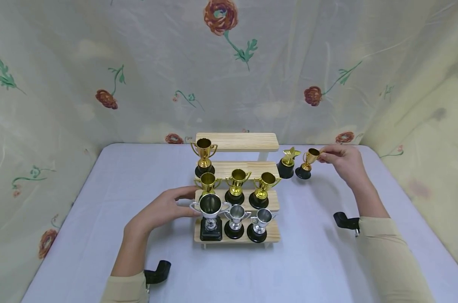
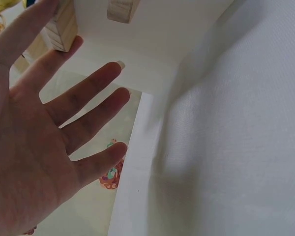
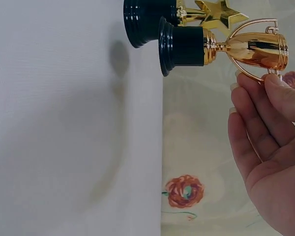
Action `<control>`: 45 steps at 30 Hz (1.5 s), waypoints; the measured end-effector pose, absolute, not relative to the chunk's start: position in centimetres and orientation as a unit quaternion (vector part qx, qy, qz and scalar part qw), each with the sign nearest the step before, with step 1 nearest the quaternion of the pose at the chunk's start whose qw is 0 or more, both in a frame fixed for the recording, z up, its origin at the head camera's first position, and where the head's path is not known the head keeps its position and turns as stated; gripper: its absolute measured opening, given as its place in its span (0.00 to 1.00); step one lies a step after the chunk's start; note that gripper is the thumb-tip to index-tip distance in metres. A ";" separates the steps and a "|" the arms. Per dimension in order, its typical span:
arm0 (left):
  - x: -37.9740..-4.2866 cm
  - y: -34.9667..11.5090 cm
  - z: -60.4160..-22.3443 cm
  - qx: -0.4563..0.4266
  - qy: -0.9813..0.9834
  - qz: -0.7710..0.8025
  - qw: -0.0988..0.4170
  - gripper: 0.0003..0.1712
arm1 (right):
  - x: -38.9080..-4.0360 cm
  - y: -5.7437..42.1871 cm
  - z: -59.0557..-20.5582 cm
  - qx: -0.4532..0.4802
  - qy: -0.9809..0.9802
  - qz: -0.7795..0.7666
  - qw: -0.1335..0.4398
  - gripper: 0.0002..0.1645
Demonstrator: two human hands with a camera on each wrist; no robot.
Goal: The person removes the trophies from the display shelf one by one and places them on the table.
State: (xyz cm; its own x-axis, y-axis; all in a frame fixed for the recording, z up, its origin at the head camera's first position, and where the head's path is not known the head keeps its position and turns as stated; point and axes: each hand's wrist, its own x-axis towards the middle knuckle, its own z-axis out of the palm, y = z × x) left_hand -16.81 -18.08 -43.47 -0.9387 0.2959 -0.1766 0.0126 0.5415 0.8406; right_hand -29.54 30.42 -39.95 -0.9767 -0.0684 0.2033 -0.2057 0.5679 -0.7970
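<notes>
My right hand (image 1: 342, 162) pinches one handle of a small copper-gold trophy cup (image 3: 255, 50) between thumb and fingertips. The cup is upright on its black round base, close above the table in the right wrist view. Just left of it stands a gold star trophy (image 1: 289, 156) on a black base. My left hand (image 1: 168, 208) is at the left side of a tiered wooden stand (image 1: 236, 142), its fingers spread and fairly straight. In the left wrist view, the fingertips reach the end of a wooden plank (image 2: 64, 32).
On the lower tiers stand several gold trophy cups (image 1: 237, 181) and silver trophy cups (image 1: 235, 216). A larger copper-gold cup (image 1: 204, 149) stands higher at the left. A white cloth covers the table (image 1: 304, 261); a flowered curtain (image 1: 157, 54) hangs behind.
</notes>
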 end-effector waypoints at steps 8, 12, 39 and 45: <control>-16.8 -18.1 -43.3 0.092 0.862 0.474 0.151 0.38 | -29.7 30.2 -40.3 0.041 -0.899 0.431 0.064 0.16; -16.8 -18.2 -43.3 0.091 0.862 0.475 0.152 0.38 | -29.9 30.1 -40.4 0.021 -0.907 0.416 0.060 0.17; -16.8 -18.2 -43.3 0.090 0.861 0.476 0.153 0.38 | -31.2 30.3 -42.0 -0.008 -0.897 0.438 0.057 0.18; -16.8 -18.3 -43.3 0.090 0.860 0.478 0.152 0.37 | -31.5 30.3 -42.6 -0.009 -0.885 0.462 0.064 0.18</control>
State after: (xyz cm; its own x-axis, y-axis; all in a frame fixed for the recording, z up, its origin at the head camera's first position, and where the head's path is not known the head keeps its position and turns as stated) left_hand -16.77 -18.27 -43.33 -0.9374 0.3007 -0.1759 0.0092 0.5262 0.8503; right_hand -31.53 30.34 -42.62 -0.9916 0.0746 0.1058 -0.0441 0.5737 -0.8179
